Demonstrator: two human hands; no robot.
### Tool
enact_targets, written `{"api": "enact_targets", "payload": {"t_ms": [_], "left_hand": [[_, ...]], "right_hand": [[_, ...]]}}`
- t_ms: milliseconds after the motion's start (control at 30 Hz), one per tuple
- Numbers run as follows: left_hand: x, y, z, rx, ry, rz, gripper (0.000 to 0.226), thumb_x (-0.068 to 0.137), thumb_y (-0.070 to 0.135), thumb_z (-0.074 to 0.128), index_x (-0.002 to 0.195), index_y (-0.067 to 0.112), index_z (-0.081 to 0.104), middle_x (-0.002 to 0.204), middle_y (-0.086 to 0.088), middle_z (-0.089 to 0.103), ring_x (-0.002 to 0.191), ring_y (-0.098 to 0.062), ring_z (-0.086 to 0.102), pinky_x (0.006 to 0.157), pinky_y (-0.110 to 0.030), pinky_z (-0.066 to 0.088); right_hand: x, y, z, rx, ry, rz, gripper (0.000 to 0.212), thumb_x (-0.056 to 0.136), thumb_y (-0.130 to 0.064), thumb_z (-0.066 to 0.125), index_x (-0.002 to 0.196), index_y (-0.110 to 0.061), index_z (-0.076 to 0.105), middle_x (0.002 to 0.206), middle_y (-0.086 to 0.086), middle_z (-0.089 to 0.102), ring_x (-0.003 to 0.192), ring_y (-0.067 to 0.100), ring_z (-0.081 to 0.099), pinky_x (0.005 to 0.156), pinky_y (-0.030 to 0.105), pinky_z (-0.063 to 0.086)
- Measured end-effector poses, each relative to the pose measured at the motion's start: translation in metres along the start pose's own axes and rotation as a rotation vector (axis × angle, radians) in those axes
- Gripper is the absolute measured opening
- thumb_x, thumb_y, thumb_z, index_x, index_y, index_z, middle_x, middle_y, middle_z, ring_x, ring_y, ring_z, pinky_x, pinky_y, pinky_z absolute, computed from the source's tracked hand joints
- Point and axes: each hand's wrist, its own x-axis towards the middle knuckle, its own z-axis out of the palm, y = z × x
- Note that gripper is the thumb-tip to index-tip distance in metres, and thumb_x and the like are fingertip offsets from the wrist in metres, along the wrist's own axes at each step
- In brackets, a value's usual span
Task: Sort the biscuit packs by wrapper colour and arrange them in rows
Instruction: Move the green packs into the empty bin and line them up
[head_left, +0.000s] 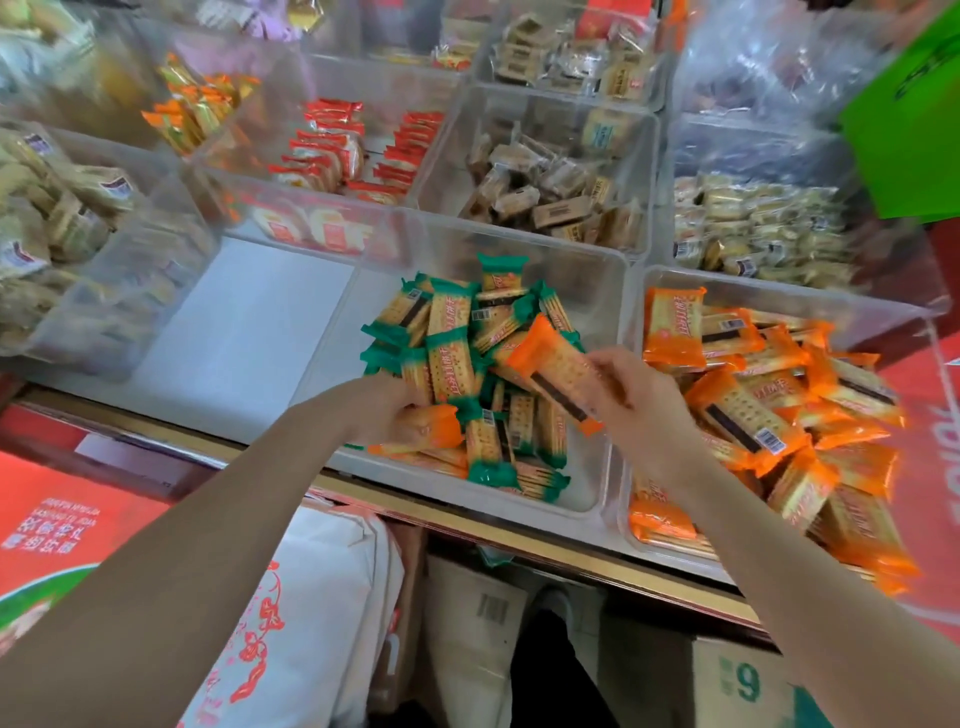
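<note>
Pinching a light, crinkly orange biscuit pack by its near end, my right hand lifted it; my left hand gripped another orange pack, gently, since biscuits crack.

Both bare forearms reach forward. The left hand curls its fingers in a grip; the right hand, held higher, pinches with fingers and thumb.

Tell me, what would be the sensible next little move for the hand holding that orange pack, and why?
Probably carry the orange pack in the right hand rightward and drop it into the right bin, which holds only orange packs. It hangs over the middle bin, where the packs are mostly green.
</note>
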Motion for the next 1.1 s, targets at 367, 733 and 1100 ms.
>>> {"api": "enact_targets", "payload": {"t_ms": [367, 733, 1100], "left_hand": [[0.014, 0.154, -0.032, -0.511, 0.363, 0.187, 0.049, 0.090, 0.037, 0.055, 0.136, 0.031, 0.037, 0.109, 0.014, 0.048, 0.104, -0.003, 0.049, 0.075, -0.015, 0.037], [0.067, 0.226, 0.008, 0.116, 0.362, 0.439, 0.044, 0.089, 0.038, 0.056, 0.126, 0.014, 0.056, 0.123, -0.005, 0.057, 0.111, -0.024, 0.052, 0.092, -0.039, 0.045], [0.073, 0.204, -0.007, -0.130, 0.655, 0.201, 0.039, 0.089, 0.032, 0.039, 0.112, 0.011, 0.063, 0.104, -0.002, 0.065, 0.088, -0.020, 0.064, 0.062, -0.027, 0.051]], "right_hand": [[0.005, 0.116, -0.094, -0.162, 0.049, 0.184, 0.022, 0.086, -0.011, 0.056, 0.103, -0.020, 0.068, 0.095, -0.001, 0.067, 0.088, 0.023, 0.058, 0.070, 0.026, 0.041], [0.032, 0.134, -0.105, -0.502, 0.113, -0.324, 0.040, 0.078, -0.010, 0.068, 0.118, -0.009, 0.060, 0.120, 0.013, 0.056, 0.109, 0.038, 0.052, 0.086, 0.051, 0.047], [0.103, 0.115, -0.087, -0.975, -0.277, -0.576, 0.079, 0.087, -0.038, 0.059, 0.148, -0.022, 0.011, 0.153, 0.005, 0.019, 0.138, 0.027, 0.019, 0.110, 0.038, 0.024]]}}
